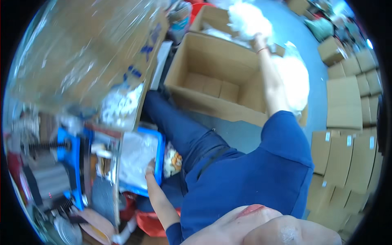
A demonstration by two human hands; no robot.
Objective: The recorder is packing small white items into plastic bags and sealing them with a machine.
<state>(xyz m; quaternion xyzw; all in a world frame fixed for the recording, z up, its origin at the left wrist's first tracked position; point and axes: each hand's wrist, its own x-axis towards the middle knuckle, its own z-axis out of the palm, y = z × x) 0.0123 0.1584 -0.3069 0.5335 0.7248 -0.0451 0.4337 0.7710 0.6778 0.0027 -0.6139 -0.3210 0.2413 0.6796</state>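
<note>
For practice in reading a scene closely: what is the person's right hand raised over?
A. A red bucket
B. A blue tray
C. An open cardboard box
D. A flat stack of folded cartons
C: the right hand, gripping a white fluffy bundle, is stretched out above the open cardboard box, while the left hand rests at the blue tray.

My right arm stretches up toward the upper right of the frame, bare below a blue sleeve, with my right hand (258,40) closed in a grip at the top. My left arm reaches to the lower left, my left hand (150,168) curled, fingers bent downward, forearm bare.
</note>
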